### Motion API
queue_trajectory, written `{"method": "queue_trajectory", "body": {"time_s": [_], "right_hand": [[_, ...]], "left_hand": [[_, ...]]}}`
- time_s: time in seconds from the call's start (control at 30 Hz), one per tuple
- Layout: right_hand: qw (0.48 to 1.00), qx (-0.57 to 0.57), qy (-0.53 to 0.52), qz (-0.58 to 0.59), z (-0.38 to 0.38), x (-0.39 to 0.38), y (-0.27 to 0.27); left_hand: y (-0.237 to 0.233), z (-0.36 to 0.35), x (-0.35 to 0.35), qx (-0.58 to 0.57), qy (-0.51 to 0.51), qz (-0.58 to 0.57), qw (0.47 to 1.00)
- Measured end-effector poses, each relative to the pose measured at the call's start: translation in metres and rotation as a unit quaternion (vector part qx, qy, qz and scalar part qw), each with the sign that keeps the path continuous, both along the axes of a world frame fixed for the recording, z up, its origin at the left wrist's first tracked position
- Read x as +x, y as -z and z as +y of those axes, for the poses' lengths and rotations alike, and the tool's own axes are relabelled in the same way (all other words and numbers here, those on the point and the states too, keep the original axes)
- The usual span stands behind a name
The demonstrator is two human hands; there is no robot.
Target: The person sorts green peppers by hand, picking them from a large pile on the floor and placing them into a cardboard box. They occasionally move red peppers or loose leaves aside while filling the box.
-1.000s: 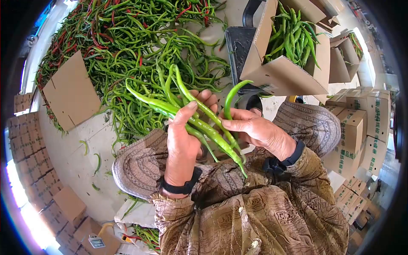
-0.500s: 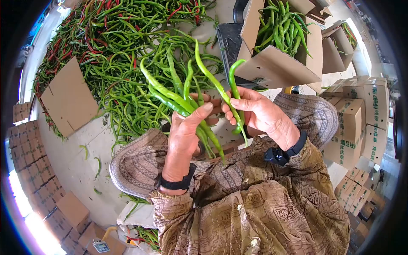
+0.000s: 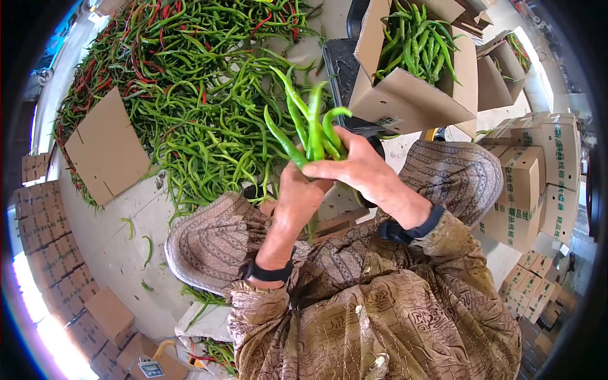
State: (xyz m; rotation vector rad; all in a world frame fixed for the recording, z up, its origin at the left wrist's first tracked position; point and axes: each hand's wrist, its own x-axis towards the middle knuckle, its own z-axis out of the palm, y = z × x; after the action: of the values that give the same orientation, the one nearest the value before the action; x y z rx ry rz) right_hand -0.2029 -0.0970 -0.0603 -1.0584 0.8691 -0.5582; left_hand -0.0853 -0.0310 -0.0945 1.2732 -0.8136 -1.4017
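Note:
A bunch of long green chili peppers [image 3: 313,126] stands up between my hands, over my lap. My right hand [image 3: 358,166] is closed round the bunch, its thumb lying across the front. Lower down, my left hand [image 3: 299,193] grips the same bunch from the left, its fingers partly hidden behind the peppers and my right hand. Pepper ends poke out below the hands. Just beyond, a big heap of loose chili peppers [image 3: 209,126], mostly green with some red, covers the floor.
An open cardboard box [image 3: 405,104] holding green peppers [image 3: 421,47] stands at the upper right on a dark crate [image 3: 342,66]. A cardboard sheet [image 3: 106,147] leans on the heap's left side. Stacked cartons [image 3: 522,183] rise at right, more cartons [image 3: 47,234] at left.
My hands have come together, and the peppers my right hand held apart are now joined with the left hand's in one bunch. The bunch stands more upright.

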Motion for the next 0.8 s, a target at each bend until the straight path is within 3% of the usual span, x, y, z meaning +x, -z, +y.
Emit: {"method": "queue_trajectory", "body": {"time_s": [0.03, 0.07, 0.13, 0.17, 0.27, 0.3, 0.33, 0.4, 0.47, 0.57, 0.67, 0.8], "right_hand": [[0.997, 0.003, -0.019, 0.072, -0.004, -0.003, 0.0], [0.997, 0.002, -0.02, 0.071, -0.009, -0.002, 0.001], [0.997, 0.073, 0.002, -0.006, -0.017, -0.001, 0.007], [0.996, 0.09, -0.01, -0.013, -0.022, -0.002, 0.01], [0.997, 0.042, -0.047, 0.041, -0.025, 0.0, 0.009], [0.998, -0.01, -0.046, 0.035, -0.023, 0.002, 0.013], [0.998, -0.01, -0.048, 0.035, -0.024, 0.002, 0.013], [0.992, 0.103, -0.068, 0.035, -0.033, 0.002, 0.012], [0.991, 0.101, -0.081, 0.019, -0.042, 0.001, 0.011], [0.991, 0.09, -0.092, 0.015, -0.045, -0.002, 0.022], [0.983, 0.167, -0.08, -0.007, -0.054, -0.006, 0.023], [0.97, 0.229, -0.014, -0.082, -0.066, -0.02, 0.028]], "left_hand": [[-0.001, -0.001, 0.004, 0.021, 0.028, -0.133, 0.991], [0.001, -0.002, 0.004, 0.02, 0.026, -0.134, 0.99], [0.006, 0.0, 0.005, -0.006, -0.024, 0.039, 0.999], [-0.001, 0.0, 0.004, -0.022, -0.025, 0.071, 0.997], [0.004, 0.001, 0.005, 0.012, -0.01, 0.044, 0.999], [0.005, 0.001, 0.008, -0.002, 0.024, -0.036, 0.999], [0.005, 0.001, 0.008, -0.002, 0.022, -0.036, 0.999], [-0.003, 0.0, 0.009, 0.026, -0.069, 0.146, 0.987], [-0.001, -0.003, 0.015, 0.033, -0.099, 0.221, 0.97], [0.01, -0.003, 0.022, 0.041, -0.127, 0.234, 0.963], [0.011, -0.002, 0.029, 0.078, -0.154, 0.208, 0.963], [-0.002, 0.0, 0.034, 0.044, -0.099, 0.278, 0.954]]}}
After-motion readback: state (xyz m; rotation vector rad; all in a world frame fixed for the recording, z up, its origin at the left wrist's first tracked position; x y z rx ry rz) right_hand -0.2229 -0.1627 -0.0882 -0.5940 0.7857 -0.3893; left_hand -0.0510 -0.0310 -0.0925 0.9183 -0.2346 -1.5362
